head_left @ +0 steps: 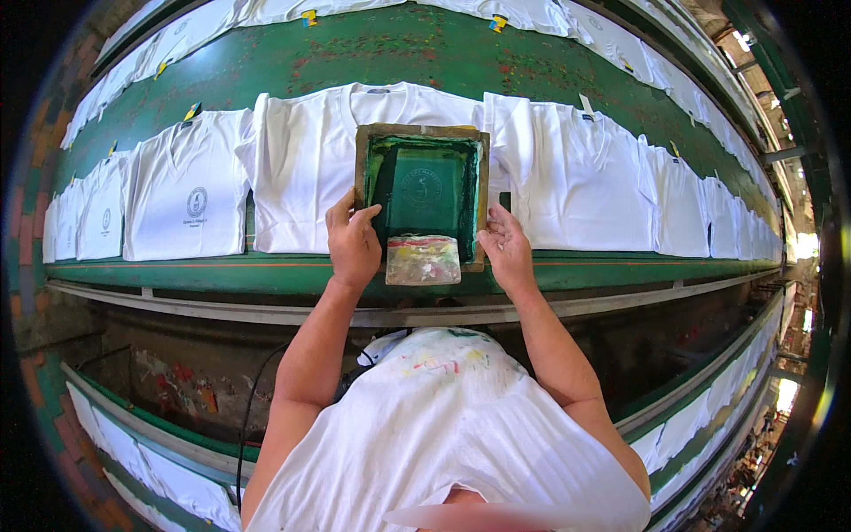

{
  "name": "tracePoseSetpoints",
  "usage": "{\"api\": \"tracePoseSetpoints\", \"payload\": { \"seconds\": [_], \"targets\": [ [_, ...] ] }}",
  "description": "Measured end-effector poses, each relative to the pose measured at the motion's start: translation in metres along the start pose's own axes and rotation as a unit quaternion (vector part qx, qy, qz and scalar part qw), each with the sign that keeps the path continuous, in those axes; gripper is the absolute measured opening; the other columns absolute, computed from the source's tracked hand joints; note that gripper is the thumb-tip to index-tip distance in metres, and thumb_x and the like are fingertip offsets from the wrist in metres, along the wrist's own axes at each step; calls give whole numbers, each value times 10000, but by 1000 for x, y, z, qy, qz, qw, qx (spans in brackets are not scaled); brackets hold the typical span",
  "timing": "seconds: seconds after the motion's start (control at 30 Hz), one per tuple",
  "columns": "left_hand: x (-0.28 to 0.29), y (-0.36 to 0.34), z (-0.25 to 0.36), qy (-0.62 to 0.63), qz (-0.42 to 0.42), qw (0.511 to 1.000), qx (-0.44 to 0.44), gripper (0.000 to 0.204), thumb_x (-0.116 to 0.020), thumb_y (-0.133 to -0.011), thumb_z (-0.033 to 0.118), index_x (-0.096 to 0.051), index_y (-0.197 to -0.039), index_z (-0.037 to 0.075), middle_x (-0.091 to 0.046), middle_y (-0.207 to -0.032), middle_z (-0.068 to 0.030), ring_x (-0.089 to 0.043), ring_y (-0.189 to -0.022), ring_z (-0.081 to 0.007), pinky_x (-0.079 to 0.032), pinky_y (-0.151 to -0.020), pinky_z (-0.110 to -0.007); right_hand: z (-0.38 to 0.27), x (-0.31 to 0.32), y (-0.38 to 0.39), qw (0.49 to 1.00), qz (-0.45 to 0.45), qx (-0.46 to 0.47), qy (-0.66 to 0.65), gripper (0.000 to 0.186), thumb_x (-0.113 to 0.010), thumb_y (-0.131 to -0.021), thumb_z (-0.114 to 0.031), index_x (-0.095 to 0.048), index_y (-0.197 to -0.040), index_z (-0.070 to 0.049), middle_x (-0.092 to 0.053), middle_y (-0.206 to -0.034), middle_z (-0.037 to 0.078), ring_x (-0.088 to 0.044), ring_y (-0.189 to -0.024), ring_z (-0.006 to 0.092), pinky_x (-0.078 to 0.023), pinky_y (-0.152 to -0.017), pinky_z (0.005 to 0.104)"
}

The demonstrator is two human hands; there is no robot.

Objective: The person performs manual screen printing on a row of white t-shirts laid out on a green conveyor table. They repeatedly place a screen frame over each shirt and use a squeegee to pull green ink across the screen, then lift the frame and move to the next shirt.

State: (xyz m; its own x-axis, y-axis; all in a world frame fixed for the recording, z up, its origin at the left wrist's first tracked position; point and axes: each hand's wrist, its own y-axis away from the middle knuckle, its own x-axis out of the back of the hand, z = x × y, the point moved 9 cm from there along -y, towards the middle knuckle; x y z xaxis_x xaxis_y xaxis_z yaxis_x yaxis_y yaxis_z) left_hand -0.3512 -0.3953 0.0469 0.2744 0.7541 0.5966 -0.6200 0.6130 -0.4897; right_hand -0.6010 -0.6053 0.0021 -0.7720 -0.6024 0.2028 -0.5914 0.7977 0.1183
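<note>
A wooden-framed printing screen (421,182) with green mesh and a faint round emblem lies over a white T-shirt (297,177) in the middle of the row. A flat paint-smeared squeegee-like piece (423,262) rests across the screen's near end. My left hand (353,238) grips the frame's left edge, its thumb on the rim. My right hand (507,246) holds the right edge near the lower corner, fingers loosely bent. To the left lies a white T-shirt (186,168) printed with a round dark emblem; to the right, an unprinted one (576,177).
A long green printing table (390,49) carries rows of white shirts, the far row (443,13) marked by small yellow tabs. A metal rail (204,309) runs along the near edge above a dark gap with a black cable (251,399). More shirt-covered boards (133,448) stand on either side behind me.
</note>
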Motion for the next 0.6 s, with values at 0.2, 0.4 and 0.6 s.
{"api": "tracePoseSetpoints", "payload": {
  "seconds": [0.2, 0.4, 0.6],
  "targets": [
    [10, 8, 11, 18, 29, 999, -34, 387, -639, -922, -126, -816, -1217, 53, -618, -1532, -291, -620, -1375, -463, -541, -1143, -496, 4, -9, -4, 995, -67, -13, -75, 671, -793, -1051, -174, -535, -1641, 14, -759, -1282, 136, -706, -1181, 196, -562, -1065, 358],
    [-28, 4, 50, 119, 17, 991, 63, 390, -670, -925, -169, -783, -1244, 26, -633, -1499, -235, -662, -1346, -391, -521, -1172, -466, 2, 49, 13, 987, -23, -29, -159, 622, -724, -1122, -165, -510, -1682, 2, -679, -1464, 62, -626, -1302, 153, -491, -1124, 320],
    [-146, 5, 182, 188, -4, 981, 53, 296, -723, -956, -116, -793, -1214, 11, -683, -1456, -221, -681, -1299, -361, -532, -1146, -444, 21, 226, 32, 971, 137, 46, -192, 581, -697, -1127, -161, -547, -1657, 26, -663, -1546, 100, -625, -1362, 194, -468, -1188, 347]
  ]
}}
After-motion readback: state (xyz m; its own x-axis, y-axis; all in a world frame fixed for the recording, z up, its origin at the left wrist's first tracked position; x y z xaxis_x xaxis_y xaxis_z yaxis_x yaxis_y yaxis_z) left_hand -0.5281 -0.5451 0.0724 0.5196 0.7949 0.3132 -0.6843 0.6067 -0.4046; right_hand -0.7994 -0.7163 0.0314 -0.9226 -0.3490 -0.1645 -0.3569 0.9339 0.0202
